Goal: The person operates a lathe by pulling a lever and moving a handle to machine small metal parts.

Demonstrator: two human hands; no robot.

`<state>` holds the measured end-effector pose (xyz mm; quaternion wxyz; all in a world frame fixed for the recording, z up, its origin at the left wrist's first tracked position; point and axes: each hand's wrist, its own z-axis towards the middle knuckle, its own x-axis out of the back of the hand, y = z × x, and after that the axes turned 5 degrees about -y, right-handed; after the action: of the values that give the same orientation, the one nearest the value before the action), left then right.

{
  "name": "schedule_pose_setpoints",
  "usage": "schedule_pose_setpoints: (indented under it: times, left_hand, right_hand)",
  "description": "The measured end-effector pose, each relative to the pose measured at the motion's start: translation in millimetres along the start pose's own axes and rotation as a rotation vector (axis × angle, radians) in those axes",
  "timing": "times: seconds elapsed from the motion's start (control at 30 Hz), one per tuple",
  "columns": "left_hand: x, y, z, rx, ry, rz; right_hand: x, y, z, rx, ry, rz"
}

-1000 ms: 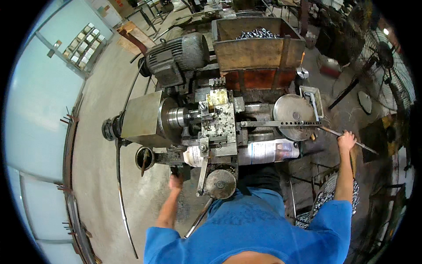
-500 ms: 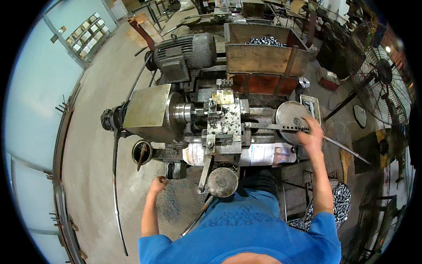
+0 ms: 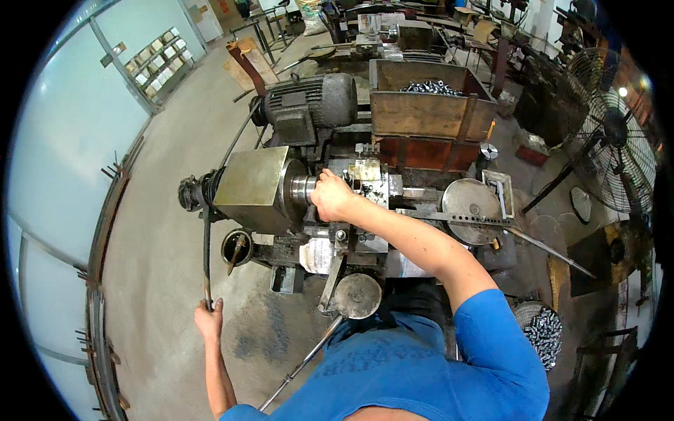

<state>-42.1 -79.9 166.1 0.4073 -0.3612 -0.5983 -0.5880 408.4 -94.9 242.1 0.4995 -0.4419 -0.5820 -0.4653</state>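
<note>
My left hand (image 3: 208, 320) is closed around the lower end of a long dark lever (image 3: 206, 259), which runs up to the pulley end of a lathe's headstock (image 3: 247, 186). My right arm reaches across the machine. The fingers of my right hand (image 3: 330, 196) are curled at the shiny spindle nose (image 3: 302, 189), beside the tool slide (image 3: 372, 186). Whatever they grip is hidden behind the hand. A perforated flat bar (image 3: 456, 217) lies across a round metal disc (image 3: 472, 203) right of the slide. Another round disc (image 3: 357, 295) sits close to my body.
Behind the slide stands a bin (image 3: 432, 112) holding small metal parts, next to a motor (image 3: 309, 105). A pot (image 3: 236, 247) with a stick hangs at the lathe's front left. Metal parts fill a basket (image 3: 542, 337) at right; a large fan (image 3: 614, 130) stands beyond.
My right hand has left the flat bar on the right disc and moved left to the spindle nose. My left hand has moved left and down onto the lever, whose lower end has shifted upward.
</note>
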Motion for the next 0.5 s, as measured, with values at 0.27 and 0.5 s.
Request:
schedule_pose_setpoints:
  times: [0.27,0.5]
  left_hand:
    - [22.5,16.2,11.5,-0.063,-0.366,-0.130]
    - [-13.5,27.5,58.8,-0.128,-0.539,-0.565]
  right_hand:
    - [36.0,15.1,-30.4,-0.058,0.098,0.020]
    - [85.3,137.7,-91.0,-0.532,0.833,-0.136]
